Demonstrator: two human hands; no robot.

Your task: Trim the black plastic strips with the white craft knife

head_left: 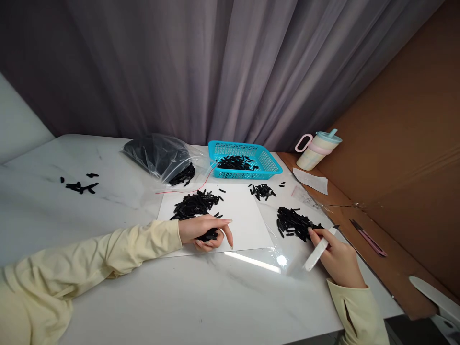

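My left hand is curled palm-up over the white sheet, cupping several small black stick-like pieces, with the index finger bent away from them. Just behind it lies a larger heap of black pieces. My right hand grips a slim white-handled tool with a dark pointed tip; its exact kind is unclear. The thumb and index fingertips of that hand touch the edge of another black pile. Whether they pinch a piece there cannot be made out.
A blue basket and a clear bag, both holding black pieces, stand at the back. Smaller groups lie at centre right and far left. A handled cup, a paper slip and pink-handled tool are on the right.
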